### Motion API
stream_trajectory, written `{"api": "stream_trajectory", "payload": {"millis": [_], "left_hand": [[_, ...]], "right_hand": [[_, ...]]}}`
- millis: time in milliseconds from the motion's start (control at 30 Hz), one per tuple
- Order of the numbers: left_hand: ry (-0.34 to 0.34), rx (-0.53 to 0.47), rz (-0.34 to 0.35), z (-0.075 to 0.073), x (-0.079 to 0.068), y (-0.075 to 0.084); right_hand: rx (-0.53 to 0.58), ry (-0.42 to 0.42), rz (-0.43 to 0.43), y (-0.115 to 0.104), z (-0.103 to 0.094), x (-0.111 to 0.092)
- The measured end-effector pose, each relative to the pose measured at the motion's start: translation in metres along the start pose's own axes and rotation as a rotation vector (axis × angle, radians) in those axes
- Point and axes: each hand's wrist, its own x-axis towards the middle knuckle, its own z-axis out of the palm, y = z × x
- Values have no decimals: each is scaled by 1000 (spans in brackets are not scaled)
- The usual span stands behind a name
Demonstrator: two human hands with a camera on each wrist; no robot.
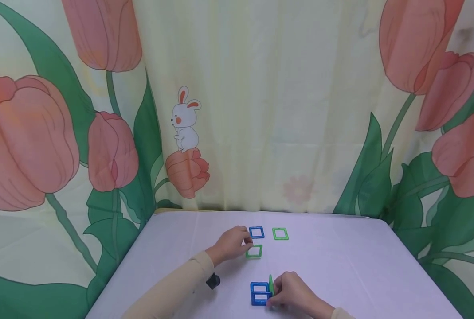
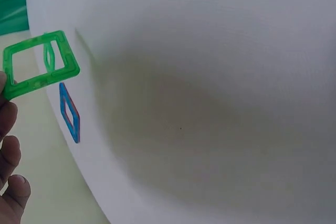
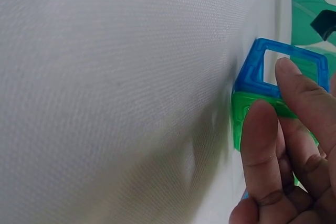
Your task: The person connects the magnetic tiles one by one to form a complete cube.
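Observation:
My left hand (image 1: 230,244) pinches a green square magnetic tile (image 2: 39,82) by one corner, its frame open in the middle. In the head view this tile lies just short of a blue square tile (image 1: 263,232). Nearer the table's front, my right hand (image 1: 290,291) holds a small build of tiles between thumb and fingers. Its blue tiles (image 1: 260,293) sit on the left side, with a green tile (image 1: 270,283) standing upright beside them. In the right wrist view a blue frame (image 3: 252,80) meets a green one (image 3: 239,111) along an edge; my fingers cover part of both.
Another green square tile (image 1: 280,239) lies at the back of the white-covered table (image 1: 340,261), right of the blue one. A small black device (image 1: 213,281) shows below my left wrist. Behind the table hangs a curtain (image 1: 276,110) printed with tulips and a rabbit.

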Motion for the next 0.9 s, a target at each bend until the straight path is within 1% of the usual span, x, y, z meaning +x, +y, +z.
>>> {"api": "stream_trajectory", "payload": {"millis": [100,200,333,467,600,767,900], "left_hand": [[-7,-13,-6,0,-1,2],[-25,-25,4,0,-3,4],[-48,-22,39,0,-6,9],[-43,-11,69,-3,-9,15],[-39,-21,71,-6,-11,18],[-52,-48,64,-3,-13,18],[-66,-67,75,-4,-16,20]], "right_hand": [[-5,4,-22,0,-1,0],[-5,5,-34,1,-1,0],[-3,4,-37,1,-1,0],[-3,11,-25,-1,-1,0],[-4,12,-17,-2,-2,-1],[-1,10,-14,-1,-1,-1],[5,11,-22,1,0,0]]}}
